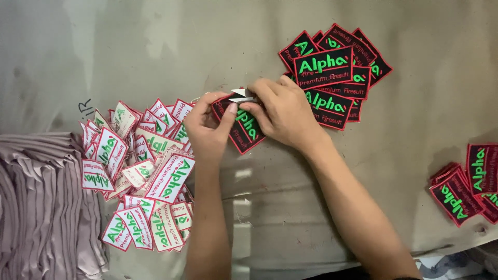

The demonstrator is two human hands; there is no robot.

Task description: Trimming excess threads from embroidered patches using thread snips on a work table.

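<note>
Patch pile [140,176] lies left of the hands, stacked patches [332,72] behind-right, folded cloth [41,207] seemingly far left.

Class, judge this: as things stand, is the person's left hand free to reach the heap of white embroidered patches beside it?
Probably not yet: the left hand pinches a black red-edged patch, though the white patch heap lies unobstructed beside it.

Worn grey table [363,197], kinda scuffed. On it: a messy heap of white patches [140,176] on the left, folded mauve fabric [41,202] beside them, black patches [337,72] up top, more black ones [467,186] far right.
</note>
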